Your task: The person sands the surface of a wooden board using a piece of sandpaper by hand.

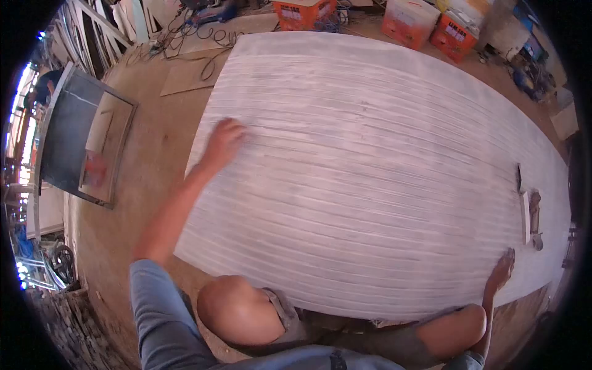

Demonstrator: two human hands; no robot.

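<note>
A large whitish panel with many long grooves lies flat in front of me. My left hand is on its left part, blurred, with the fingers curled in on the surface along a groove. Whatever those fingers hold, if anything, is hidden. Near the panel's lower right edge my right hand rests on the surface, fingers stretched out. Above it on the panel lies a tool with a pale flat strip and a brownish handle-like part. A small dark slot or piece shows beside it.
Orange boxes and paint-smeared containers stand beyond the far edge. Cables trail across the floor at upper left. A dark framed panel stands at left, with another person behind it. My bent knees are at the near edge.
</note>
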